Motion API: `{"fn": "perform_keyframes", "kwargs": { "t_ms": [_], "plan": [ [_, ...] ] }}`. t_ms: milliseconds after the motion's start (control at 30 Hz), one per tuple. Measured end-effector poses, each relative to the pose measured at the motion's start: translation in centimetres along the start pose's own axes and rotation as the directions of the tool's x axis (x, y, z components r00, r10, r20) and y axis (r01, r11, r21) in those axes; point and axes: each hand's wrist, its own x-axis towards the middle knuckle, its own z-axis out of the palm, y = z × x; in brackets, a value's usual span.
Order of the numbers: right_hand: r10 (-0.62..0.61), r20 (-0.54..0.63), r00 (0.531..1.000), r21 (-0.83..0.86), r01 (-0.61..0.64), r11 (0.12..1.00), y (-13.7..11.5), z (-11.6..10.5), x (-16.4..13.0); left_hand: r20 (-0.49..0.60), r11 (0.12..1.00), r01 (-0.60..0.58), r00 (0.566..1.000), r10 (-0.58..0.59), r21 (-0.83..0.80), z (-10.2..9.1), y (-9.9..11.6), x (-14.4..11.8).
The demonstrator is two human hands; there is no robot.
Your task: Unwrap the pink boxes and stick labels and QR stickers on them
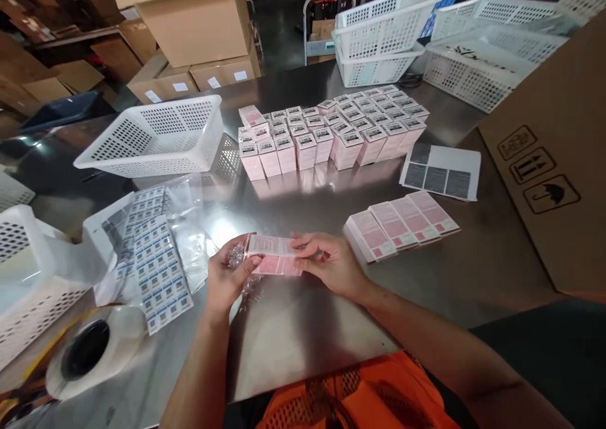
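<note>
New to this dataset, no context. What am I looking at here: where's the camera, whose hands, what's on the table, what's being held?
There is one view, from a camera worn on a person's head, looking down at their own bare hands. No robot. The left hand and right hand together hold a flat pink carton. On the steel table stand rows of small pink boxes, a fanned stack of flat cartons, label sheets, a tape roll and white baskets. A large cardboard box sits at the right.

No legible words, handling pictograms (fragile glass, two upward arrows, umbrella) on cardboard carton [553, 164], barcode labels on pink boxes [331, 135] too small to read
</note>
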Motion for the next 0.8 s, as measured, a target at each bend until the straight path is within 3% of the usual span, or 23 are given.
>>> {"fn": "perform_keyframes", "kwargs": {
  "t_ms": [67,167,267,333,400,500,567,633,700,767,800],
  "plan": [
    [-0.067,-0.005,0.998,0.015,0.067,0.998,0.0,0.1,-0.1,0.012,1.000,0.015,1.000,-0.015,-0.023,-0.1,-0.2,0.1],
    [-0.243,-0.001,0.970,-0.114,0.241,0.964,-0.5,-0.2,0.1,0.036,0.994,0.057,0.998,-0.054,-0.088,-0.1,-0.2,0.2],
    [-0.481,0.072,0.874,-0.300,0.479,0.825,-1.2,-0.6,0.3,0.091,0.954,0.199,0.979,-0.183,-0.224,0.2,-0.1,0.4],
    [-0.564,0.153,0.811,-0.336,0.579,0.742,-1.8,-0.8,0.3,0.134,0.903,0.305,0.952,-0.276,-0.302,0.4,0.1,0.7],
    [-0.539,0.238,0.808,-0.228,0.586,0.777,-2.3,-1.0,0.2,0.166,0.859,0.374,0.927,-0.336,-0.350,0.3,0.3,1.2],
    [-0.323,0.431,0.843,0.010,0.353,0.936,-3.2,-1.8,0.3,0.204,0.809,0.437,0.899,-0.387,-0.392,-0.2,0.4,1.8],
    [-0.218,0.531,0.819,-0.044,0.283,0.958,-3.9,-2.4,0.5,0.214,0.793,0.458,0.889,-0.404,-0.403,-0.5,0.4,2.1],
    [-0.205,0.520,0.829,-0.297,0.401,0.866,-4.4,-2.9,0.8,0.193,0.796,0.453,0.891,-0.410,-0.402,-0.7,0.4,2.1],
    [-0.220,0.448,0.867,-0.586,0.470,0.660,-4.5,-2.9,1.0,0.147,0.813,0.434,0.900,-0.410,-0.388,-0.6,0.3,2.0],
    [-0.197,0.372,0.907,-0.755,0.419,0.505,-3.9,-2.4,0.9,0.084,0.841,0.406,0.911,-0.404,-0.357,-0.2,0.2,1.8],
    [-0.169,0.336,0.927,-0.796,0.375,0.475,-3.5,-2.1,0.8,0.046,0.859,0.389,0.917,-0.397,-0.334,0.0,0.1,1.6]
  ]
}}
